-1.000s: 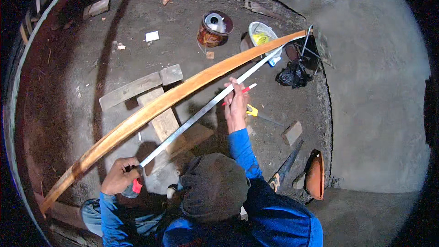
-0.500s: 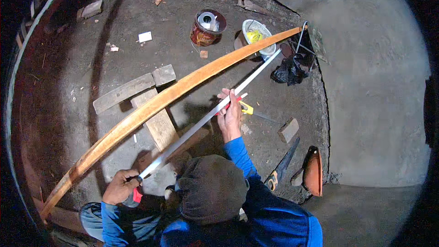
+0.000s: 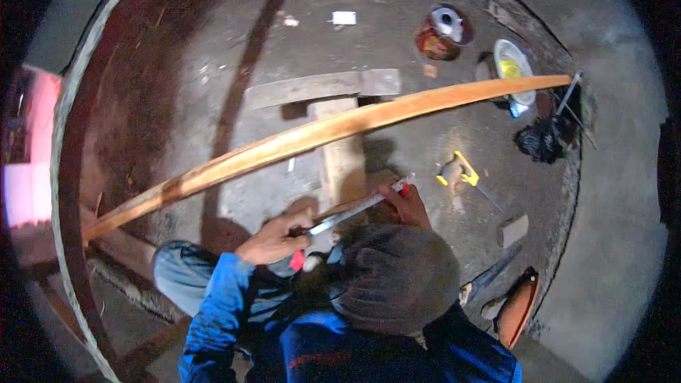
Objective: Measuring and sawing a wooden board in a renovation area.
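Two hands point(image 3: 275, 238) point(image 3: 406, 207) hold tape point(image 3: 347, 216); plank point(image 3: 333, 128) edge lies apart.

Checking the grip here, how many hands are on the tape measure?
2: left hand at the case end of the tape measure, right hand at the other end.

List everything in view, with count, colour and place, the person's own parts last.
Wooden beam: 1, orange-brown, across the middle
Tape measure: 1, silver blade, between the hands
Red item: 1, red, at the right hand
Board: 1, tan, beneath the beam
Slabs: 2, grey, beyond the beam
White rectangle: 1, white, top centre
Bucket: 1, reddish-brown, upper right
Basin: 1, whitish, near beam's right end
Bag: 1, black, right
Yellow-handled tool: 1, yellow, right
Block: 1, greyish, right
Handsaw: 1, dark-bladed, lower right
Curved container: 1, orange-brown, lower right
Cap: 1, dark, lower centre
Sleeves: 2, blue, bottom
Hands: 2, bare, on the tape
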The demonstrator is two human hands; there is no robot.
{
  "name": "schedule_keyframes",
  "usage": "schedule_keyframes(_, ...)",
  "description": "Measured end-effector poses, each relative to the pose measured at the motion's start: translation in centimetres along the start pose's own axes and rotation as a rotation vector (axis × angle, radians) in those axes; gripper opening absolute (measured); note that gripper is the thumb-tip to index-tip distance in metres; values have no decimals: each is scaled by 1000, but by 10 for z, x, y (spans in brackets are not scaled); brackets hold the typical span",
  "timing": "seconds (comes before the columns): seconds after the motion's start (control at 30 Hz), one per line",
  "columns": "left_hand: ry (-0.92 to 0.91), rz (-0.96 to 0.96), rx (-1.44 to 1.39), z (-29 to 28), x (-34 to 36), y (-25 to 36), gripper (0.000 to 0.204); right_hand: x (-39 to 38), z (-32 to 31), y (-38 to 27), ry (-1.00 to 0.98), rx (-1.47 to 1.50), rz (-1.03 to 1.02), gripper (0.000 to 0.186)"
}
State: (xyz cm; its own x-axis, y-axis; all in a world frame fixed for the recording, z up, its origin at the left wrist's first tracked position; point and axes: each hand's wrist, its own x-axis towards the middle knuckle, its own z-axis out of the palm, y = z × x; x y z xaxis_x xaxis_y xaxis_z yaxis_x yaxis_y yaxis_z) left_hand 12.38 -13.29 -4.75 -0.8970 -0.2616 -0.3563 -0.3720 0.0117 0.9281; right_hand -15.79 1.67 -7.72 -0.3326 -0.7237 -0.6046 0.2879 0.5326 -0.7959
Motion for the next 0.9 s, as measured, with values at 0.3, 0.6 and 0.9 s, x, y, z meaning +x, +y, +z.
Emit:
schedule_keyframes(0.3,366,-132,-34,42,57,27,26,-20,41,-27,-427,177,2,41)
schedule_keyframes(0.6,508,242,19,86,128,51,33,-8,-8,39,-250,111,6,59)
schedule_keyframes(0.9,713,271,733,-21,71,81,50,-56,-99,98,621,110,-42,51)
